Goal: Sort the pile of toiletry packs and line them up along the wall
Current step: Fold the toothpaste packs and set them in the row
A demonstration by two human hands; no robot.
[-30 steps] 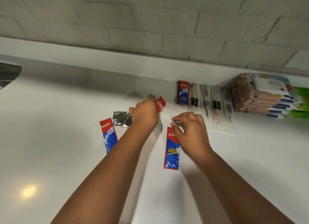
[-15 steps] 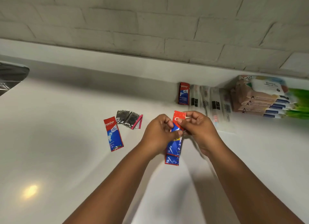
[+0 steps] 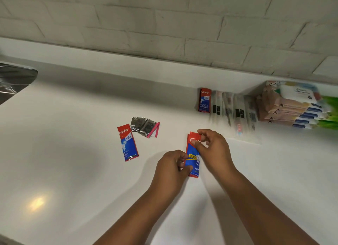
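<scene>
Holding the red-and-blue toothpaste sachets [image 3: 192, 154] with both hands above the white counter [image 3: 73, 162], mid-frame; looks like two stacked, edges nearly flush; left hand [image 3: 171, 168] pinches the lower left edge, right hand [image 3: 213, 149] pinches the top right; another toothpaste sachet [image 3: 127, 142] lies flat to the left, two silver packets [image 3: 144, 126] just behind it; upright sachet [image 3: 204, 100], blurred clear packs [image 3: 236, 114] and wipes stack [image 3: 294, 107] line the brick wall [image 3: 164, 25]; sink [image 3: 14, 81] far left.
</scene>
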